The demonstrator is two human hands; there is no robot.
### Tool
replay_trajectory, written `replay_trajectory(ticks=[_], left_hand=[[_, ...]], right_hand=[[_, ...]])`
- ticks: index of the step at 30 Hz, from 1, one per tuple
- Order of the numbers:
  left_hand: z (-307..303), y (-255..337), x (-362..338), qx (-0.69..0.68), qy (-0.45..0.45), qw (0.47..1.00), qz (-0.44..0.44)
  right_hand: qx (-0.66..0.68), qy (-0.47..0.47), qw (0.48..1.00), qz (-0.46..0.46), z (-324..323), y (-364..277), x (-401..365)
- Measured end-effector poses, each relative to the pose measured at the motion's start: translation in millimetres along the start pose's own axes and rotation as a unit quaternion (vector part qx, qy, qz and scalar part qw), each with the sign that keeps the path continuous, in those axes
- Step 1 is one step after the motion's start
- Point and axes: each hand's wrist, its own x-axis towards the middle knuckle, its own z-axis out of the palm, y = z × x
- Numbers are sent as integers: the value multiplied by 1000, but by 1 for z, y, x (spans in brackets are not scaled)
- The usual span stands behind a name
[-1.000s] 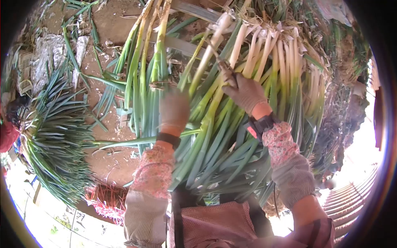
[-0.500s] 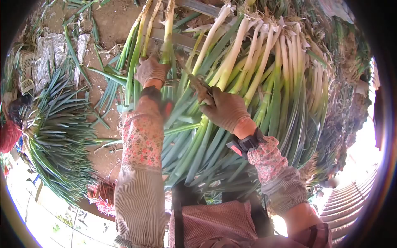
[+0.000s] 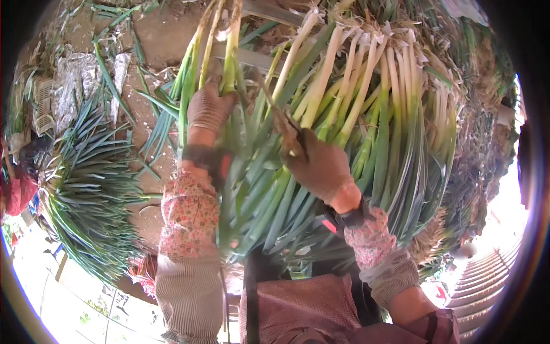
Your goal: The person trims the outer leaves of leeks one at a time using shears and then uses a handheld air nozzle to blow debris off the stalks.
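Gloved, my left hand (image 3: 211,109) is closed round a few green onion stalks (image 3: 231,51), whose pale ends point to the top of the view. My right hand (image 3: 322,166), also gloved, grips a tool with a dull blade (image 3: 278,114); the blade points up and left toward the held stalks. Beneath and beside the right hand lies a large spread of green onions (image 3: 366,86), white ends upward and leaves toward my lap. Some leaves near my left wrist are blurred.
A tied bundle of green onions (image 3: 94,183) lies at the left, beside a red-sleeved arm (image 3: 20,192) at the edge. Loose leaves and plastic film (image 3: 77,83) lie on the soil (image 3: 166,28). Red strings (image 3: 143,275) are at lower left.
My left hand has shifted slightly down with the stalks. My right hand and the tool have moved a little down and right. The whole view has shifted slightly.
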Motion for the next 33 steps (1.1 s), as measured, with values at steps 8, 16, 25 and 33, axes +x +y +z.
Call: replay_trajectory(ticks=[8, 16, 25, 33], left_hand=[[-1, 24, -36, 48, -16, 998, -34], [-11, 22, -41, 19, -32, 999, -32], [-22, 18, -49, -44, -64, 995, -56], [-2, -15, -52, -223, -80, 971, -20]], right_hand=[[-25, -6, 999, -39, 2, -9, 0], [-34, 30, 998, -49, -1, -13, 12], [-110, 47, 990, -76, -17, -41, 83], [-107, 53, 992, -39, -39, -64, 160]])
